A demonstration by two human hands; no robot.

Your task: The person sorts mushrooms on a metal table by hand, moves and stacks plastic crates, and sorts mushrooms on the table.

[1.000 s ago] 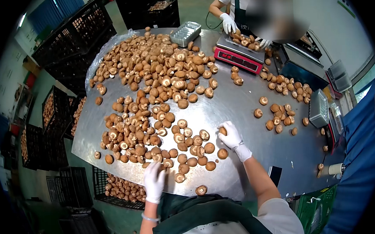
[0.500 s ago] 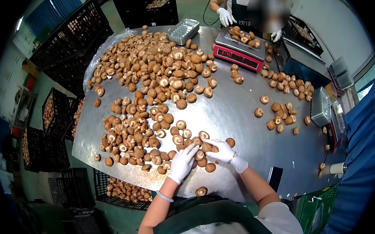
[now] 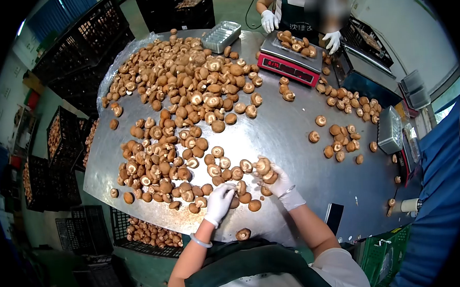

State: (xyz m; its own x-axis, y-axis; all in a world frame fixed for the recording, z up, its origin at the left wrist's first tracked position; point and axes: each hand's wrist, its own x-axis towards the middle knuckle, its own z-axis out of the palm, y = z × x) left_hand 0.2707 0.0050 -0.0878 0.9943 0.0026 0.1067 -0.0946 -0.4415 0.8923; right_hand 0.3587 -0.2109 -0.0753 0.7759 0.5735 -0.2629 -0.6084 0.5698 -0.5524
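My right hand (image 3: 281, 187), in a white glove, is closed around several shiitake mushrooms (image 3: 263, 166), lifted a little off the metal table (image 3: 286, 136). The left hand (image 3: 220, 203), also gloved, has its fingers curled at one shiitake mushroom (image 3: 241, 187) that stands on edge by the fingertips. Loose mushrooms lie between and just beyond both hands, with one brown cap (image 3: 254, 205) below the right hand. A single mushroom (image 3: 243, 234) rests near the table's front edge, close to my apron.
A big mushroom heap (image 3: 185, 68) covers the far left. Mushrooms sit on a red scale (image 3: 288, 69), where a co-worker in white gloves stands. Clear plastic trays (image 3: 221, 37) lie at the back and right. A dark flat device (image 3: 334, 218) is at the right; black crates (image 3: 82, 42) stand left.
My right hand has closed on several mushrooms and raised them slightly. The left hand has drawn slightly back, its fingers curling in. The co-worker's hands have shifted beside the scale.
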